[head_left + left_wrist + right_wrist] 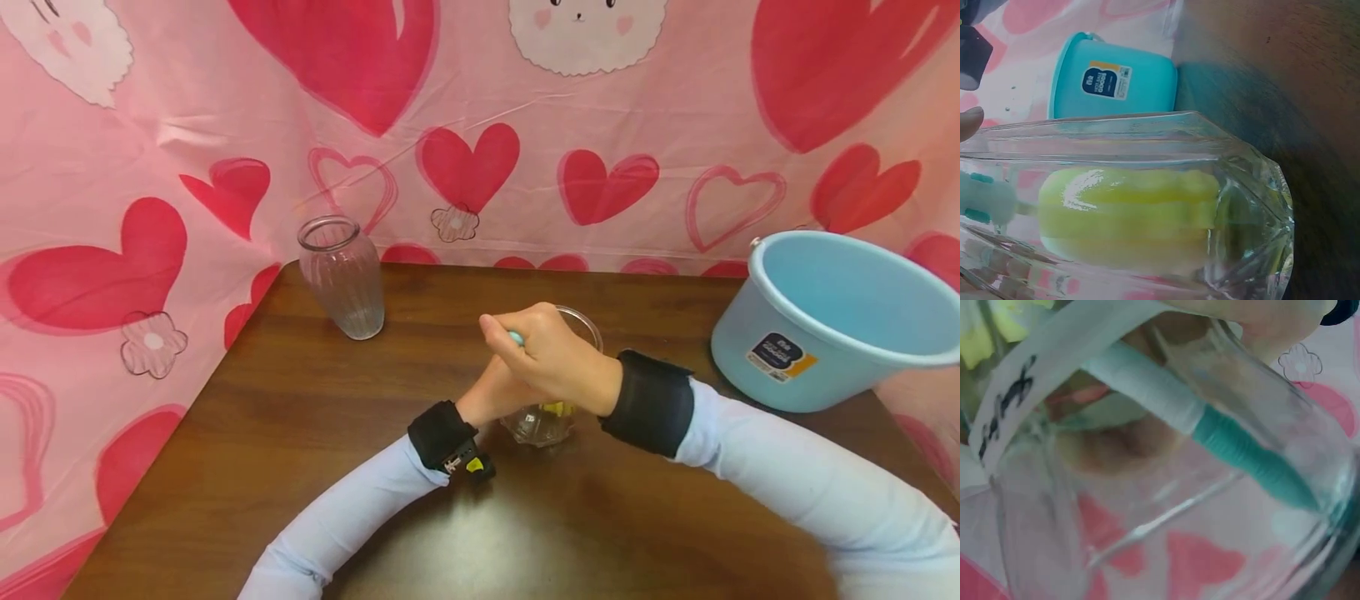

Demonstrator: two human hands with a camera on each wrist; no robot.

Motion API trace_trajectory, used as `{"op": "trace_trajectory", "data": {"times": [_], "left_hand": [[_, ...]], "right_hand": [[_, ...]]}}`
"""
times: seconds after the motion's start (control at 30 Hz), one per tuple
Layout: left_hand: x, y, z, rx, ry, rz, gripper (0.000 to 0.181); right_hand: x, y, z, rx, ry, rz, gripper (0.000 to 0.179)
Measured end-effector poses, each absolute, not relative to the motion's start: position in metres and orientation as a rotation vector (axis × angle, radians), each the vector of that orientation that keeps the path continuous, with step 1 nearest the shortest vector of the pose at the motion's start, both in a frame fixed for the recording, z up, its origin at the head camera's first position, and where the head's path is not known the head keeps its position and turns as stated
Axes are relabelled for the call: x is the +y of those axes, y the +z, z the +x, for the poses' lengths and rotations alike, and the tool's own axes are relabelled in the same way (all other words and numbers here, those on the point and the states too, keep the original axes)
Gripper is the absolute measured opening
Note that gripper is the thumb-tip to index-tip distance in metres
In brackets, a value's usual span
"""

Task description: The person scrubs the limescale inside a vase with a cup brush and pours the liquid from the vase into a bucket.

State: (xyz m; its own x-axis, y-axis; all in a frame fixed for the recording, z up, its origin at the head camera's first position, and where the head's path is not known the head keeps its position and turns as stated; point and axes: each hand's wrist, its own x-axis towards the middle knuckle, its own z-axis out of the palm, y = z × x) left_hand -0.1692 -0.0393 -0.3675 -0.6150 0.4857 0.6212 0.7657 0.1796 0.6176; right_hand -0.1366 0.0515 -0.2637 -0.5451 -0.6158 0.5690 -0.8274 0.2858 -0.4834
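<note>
My left hand (491, 393) grips a clear faceted glass vase (538, 428) over the middle of the table. The right hand (553, 350) holds a sponge brush, its teal handle end (516, 337) showing beside the thumb. In the left wrist view, the yellow sponge head (1129, 215) lies inside the vase, near its thick base. The right wrist view shows the white and teal handle (1244, 456) through the glass, and a pale band with handwriting (1022, 400) across the vase. The right hand hides part of the left hand and the vase's upper part.
A second vase, ribbed glass (345, 283), stands at the back left of the wooden table (337, 383). At the right is a light blue bucket (738, 342) with a label. A pink heart-patterned cloth (480, 100) hangs behind the table.
</note>
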Motion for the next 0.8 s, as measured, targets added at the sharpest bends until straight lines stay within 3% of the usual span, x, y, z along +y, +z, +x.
{"op": "trace_trajectory", "data": {"times": [0.13,0.3,0.53,0.8], "left_hand": [[-0.038,-0.369,-0.169,-2.223,-1.523,-1.169,0.024],[-0.042,-0.361,-0.161,-2.281,-1.833,-1.090,0.053],[-0.048,-0.338,-0.144,-2.381,-1.874,-0.988,0.069],[-0.048,-0.344,-0.146,-2.378,-1.897,-0.946,0.080]], "right_hand": [[0.053,-0.259,-0.136,-2.322,1.165,1.257,0.045],[0.055,-0.247,-0.138,-2.331,1.235,1.170,0.044],[0.057,-0.230,-0.140,-2.278,1.393,1.140,0.043],[0.053,-0.207,-0.138,-2.196,1.472,1.180,0.045]]}}
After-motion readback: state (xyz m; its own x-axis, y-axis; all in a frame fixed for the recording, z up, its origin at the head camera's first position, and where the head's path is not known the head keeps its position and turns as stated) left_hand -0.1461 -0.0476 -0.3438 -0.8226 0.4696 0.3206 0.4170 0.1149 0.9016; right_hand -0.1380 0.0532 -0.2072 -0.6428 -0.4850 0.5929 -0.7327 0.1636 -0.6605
